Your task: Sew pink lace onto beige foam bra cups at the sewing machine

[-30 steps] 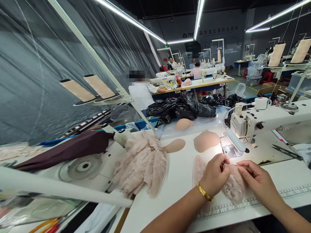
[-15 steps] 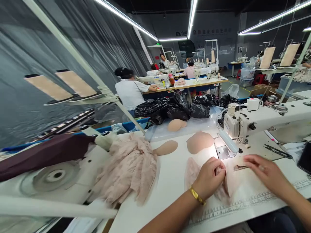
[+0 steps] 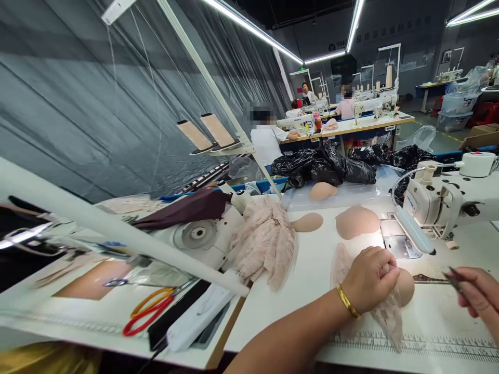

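Observation:
My left hand [image 3: 370, 280] is closed round a piece of pale pink lace fabric [image 3: 390, 319], part of which hangs down over the table. A beige bra cup [image 3: 405, 287] shows just to the right of its fingers. At the right edge my right hand [image 3: 477, 296] is closed on small dark thread snips [image 3: 454, 278], their tips pointing up and left; the fingers hide the rest. Behind the hands stands a white sewing machine [image 3: 432, 200] with a lit needle plate [image 3: 401, 245]. Another beige cup [image 3: 357, 222] lies flat left of the plate.
A heap of pink lace [image 3: 265, 244] lies left on the table, beside a smaller cup piece [image 3: 310, 222]. Red and orange-handled scissors [image 3: 150, 311] lie on the neighbouring table. A white pole [image 3: 117, 228] crosses the left side. Black plastic bags [image 3: 323, 166] are piled behind; co-workers sit beyond.
The view has swung left. My right hand has moved away from the fabric and taken up the snips that lay on the machine bed. My left hand still grips the lace.

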Available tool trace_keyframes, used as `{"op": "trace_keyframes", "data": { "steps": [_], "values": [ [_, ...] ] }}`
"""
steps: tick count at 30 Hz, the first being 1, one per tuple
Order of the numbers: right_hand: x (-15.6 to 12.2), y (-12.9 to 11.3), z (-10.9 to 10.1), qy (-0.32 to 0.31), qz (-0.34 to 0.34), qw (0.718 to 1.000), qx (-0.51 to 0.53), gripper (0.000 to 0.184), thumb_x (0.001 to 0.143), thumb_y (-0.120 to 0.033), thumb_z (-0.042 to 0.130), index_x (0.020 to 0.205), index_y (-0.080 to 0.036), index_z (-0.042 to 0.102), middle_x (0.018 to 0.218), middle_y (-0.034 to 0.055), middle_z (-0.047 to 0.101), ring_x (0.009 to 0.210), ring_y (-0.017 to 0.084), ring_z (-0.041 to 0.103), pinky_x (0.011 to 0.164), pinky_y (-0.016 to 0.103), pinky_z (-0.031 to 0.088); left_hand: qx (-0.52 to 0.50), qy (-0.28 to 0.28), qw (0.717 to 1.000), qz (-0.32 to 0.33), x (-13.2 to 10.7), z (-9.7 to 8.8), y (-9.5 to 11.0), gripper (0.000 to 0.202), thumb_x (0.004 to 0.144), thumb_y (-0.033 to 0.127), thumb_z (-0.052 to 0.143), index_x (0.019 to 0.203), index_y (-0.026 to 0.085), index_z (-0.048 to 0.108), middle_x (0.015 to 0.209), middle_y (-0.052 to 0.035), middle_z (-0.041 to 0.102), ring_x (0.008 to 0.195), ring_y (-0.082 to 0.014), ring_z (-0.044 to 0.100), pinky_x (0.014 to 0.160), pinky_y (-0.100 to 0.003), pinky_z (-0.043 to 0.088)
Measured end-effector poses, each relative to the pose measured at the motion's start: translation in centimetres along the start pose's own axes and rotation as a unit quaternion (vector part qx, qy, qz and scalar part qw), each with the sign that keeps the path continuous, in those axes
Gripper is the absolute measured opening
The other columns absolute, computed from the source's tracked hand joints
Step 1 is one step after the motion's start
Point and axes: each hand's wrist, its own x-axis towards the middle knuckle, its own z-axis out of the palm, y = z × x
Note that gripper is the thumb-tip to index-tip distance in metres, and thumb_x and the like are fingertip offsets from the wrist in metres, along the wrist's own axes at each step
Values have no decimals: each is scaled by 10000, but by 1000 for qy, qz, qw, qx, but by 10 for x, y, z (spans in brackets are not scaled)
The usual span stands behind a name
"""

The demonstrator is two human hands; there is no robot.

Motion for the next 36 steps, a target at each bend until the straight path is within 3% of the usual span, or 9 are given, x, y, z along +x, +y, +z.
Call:
{"op": "trace_keyframes", "data": {
  "steps": [2,3,5,7,12,26,31,36],
  "values": [
    [1,-43,21,-90,-13,995,41,341,993,-488,562,1278,-311,618,1066,49,762,907,244,731,680,271,591,-7,-4,1000,-7,-1,0,0,57,866,236,616,817,207,615,810,-16,655,797,-181,592,766,-298,445],
    [5,-58,30,-116,-10,992,47,298,1007,-488,545,1238,-315,622,1035,32,763,887,231,728,676,267,583,-14,-4,1000,-17,-1,0,0,62,872,237,618,819,206,627,821,-18,667,806,-181,604,772,-295,451],
    [14,-74,45,-110,1,994,23,239,1042,-475,484,1151,-317,627,865,-16,744,716,188,700,604,264,543,-33,-2,998,-44,-1,-2,1,74,878,234,623,815,203,648,837,-15,689,817,-178,629,783,-287,465],
    [22,-74,55,-68,-21,997,-23,213,1051,-446,468,1103,-309,623,785,-40,720,627,170,677,555,269,502,-56,0,996,-75,-1,-4,2,75,874,233,634,815,202,667,843,-9,706,817,-174,645,785,-278,478],
    [24,-67,64,3,-90,991,-96,167,1056,-358,464,1053,-281,611,763,-34,698,622,163,681,547,271,461,-92,-7,988,-122,0,-8,1,91,874,268,657,829,201,697,851,-1,728,814,-173,655,774,-266,491],
    [22,-71,65,33,-121,986,-111,169,1067,-317,473,1048,-254,629,844,10,730,680,166,687,610,274,461,-107,-11,984,-145,0,-7,1,109,848,296,674,814,197,705,819,2,727,786,-170,640,761,-262,492],
    [22,-72,65,34,-116,986,-118,205,1071,-321,462,1002,-251,642,747,-6,692,613,158,645,579,275,429,-107,-18,984,-140,-1,-5,3,109,850,290,664,809,199,708,826,-4,731,795,-174,648,780,-267,499],
    [22,-70,66,36,-126,985,-110,168,1065,-303,476,1042,-252,635,789,-2,704,647,158,660,599,275,437,-103,-4,985,-140,-1,-6,1,113,848,303,668,822,199,703,828,0,727,794,-172,644,779,-266,500]
  ]
}}
